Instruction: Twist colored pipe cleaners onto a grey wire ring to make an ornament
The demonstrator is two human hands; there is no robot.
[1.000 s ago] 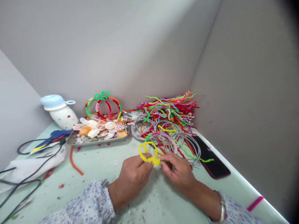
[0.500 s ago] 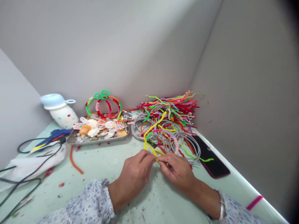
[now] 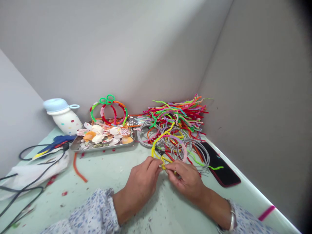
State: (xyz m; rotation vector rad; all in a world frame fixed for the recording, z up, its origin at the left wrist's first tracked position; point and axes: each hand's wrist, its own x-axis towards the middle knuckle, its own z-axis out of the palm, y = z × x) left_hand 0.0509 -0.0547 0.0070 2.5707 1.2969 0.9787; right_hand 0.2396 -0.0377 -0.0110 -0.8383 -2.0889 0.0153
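Note:
My left hand (image 3: 141, 182) and my right hand (image 3: 187, 180) meet near the table's middle, fingertips pinched close together. Between them is a yellow pipe cleaner (image 3: 153, 149), bent around at the fingertips, its long free end rising up and to the right. Both hands are closed on it. A curved band covered in pink and lilac fuzzy stem (image 3: 183, 148) arches down behind my right hand; its lower end is hidden. Just beyond the fingers lie pliers (image 3: 168, 156) with red and yellow on the handles, partly covered.
Coils of grey wire (image 3: 206, 152) and a heap of coloured pipe cleaners (image 3: 180, 112) lie beyond my hands. A metal tray (image 3: 104, 149) of shells holds up decorated hoops (image 3: 91, 113). A bottle (image 3: 69, 123), black cable (image 3: 36, 178) and phone (image 3: 225, 172) lie around.
The yellow pipe cleaner's free end has dropped slightly, and more yellow shows bent around at the fingertips. My left fingertips have shifted a little; the right hand stays nearly in place.

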